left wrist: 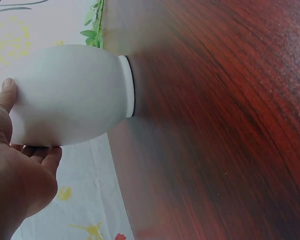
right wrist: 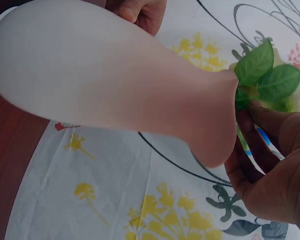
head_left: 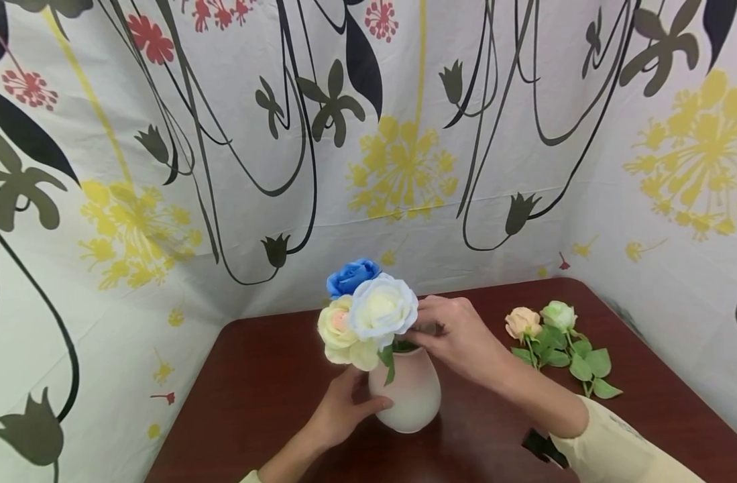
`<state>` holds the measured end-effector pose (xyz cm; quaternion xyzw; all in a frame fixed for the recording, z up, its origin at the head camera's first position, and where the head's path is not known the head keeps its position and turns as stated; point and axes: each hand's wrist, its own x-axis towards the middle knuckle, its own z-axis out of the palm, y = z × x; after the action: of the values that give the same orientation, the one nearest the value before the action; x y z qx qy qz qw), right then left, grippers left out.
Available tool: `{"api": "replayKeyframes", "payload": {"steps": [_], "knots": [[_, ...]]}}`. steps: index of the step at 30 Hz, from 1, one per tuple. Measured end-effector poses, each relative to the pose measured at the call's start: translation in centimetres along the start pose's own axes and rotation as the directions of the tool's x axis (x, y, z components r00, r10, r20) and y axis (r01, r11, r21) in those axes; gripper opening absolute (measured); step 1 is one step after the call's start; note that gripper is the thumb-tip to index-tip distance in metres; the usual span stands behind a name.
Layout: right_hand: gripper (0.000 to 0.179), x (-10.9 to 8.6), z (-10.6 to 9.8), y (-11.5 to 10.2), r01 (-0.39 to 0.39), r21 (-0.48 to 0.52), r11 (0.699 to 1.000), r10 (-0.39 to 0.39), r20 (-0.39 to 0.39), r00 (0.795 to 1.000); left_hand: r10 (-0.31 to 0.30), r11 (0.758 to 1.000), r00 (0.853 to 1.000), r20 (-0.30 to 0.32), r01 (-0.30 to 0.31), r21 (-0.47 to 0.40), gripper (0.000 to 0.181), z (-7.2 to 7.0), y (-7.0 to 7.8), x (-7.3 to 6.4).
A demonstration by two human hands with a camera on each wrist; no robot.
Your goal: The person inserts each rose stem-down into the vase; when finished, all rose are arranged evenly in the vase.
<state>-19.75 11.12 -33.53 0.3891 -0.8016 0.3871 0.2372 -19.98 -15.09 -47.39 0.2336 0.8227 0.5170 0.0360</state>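
Note:
A vase [head_left: 409, 396], white below and pinkish toward its mouth, stands upright on the table. My left hand [head_left: 339, 410] grips its side, thumb on the front and fingers around the far side, as the left wrist view also shows. Out of the vase lean artificial roses: a blue rose [head_left: 351, 276], a white rose with pale blue edges [head_left: 383, 308] and a cream-yellow rose [head_left: 334, 329]. At the mouth my right hand [head_left: 461, 335] pinches a green stem, just under the leaves [right wrist: 257, 65] in the right wrist view. The lower stems are hidden inside the vase.
On the right of the dark red wooden table [head_left: 271, 389] lie a peach rose [head_left: 523, 323] and a pale green rose [head_left: 559, 315] with leafy stems. A flower-patterned white cloth [head_left: 235, 221] hangs close behind and beside the table.

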Motion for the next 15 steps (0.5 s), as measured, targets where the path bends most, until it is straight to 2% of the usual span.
{"api": "replayKeyframes", "payload": {"steps": [4,7,11,15], "knots": [[0.026,-0.5,-0.7,0.7,0.025,0.005,1.0,-0.024,-0.06,0.998,0.012,1.0,1.0,-0.005,-0.012,0.018,0.067,0.0,0.0,0.0],[0.03,-1.0,-1.6,1.1,0.004,0.003,1.0,-0.004,-0.1,0.995,0.015,1.0,1.0,-0.003,-0.015,0.02,0.066,-0.1,0.0,0.1],[0.03,-1.8,-3.2,2.1,-0.086,-0.021,0.996,0.082,-0.141,0.987,0.005,1.0,1.0,0.001,-0.005,0.02,0.064,-0.1,-0.1,0.1],[0.033,-2.8,-5.1,3.3,-0.231,0.002,0.973,0.227,-0.175,0.958,-0.002,1.0,1.0,-0.003,0.002,0.027,0.065,-0.1,0.0,0.1]]}}
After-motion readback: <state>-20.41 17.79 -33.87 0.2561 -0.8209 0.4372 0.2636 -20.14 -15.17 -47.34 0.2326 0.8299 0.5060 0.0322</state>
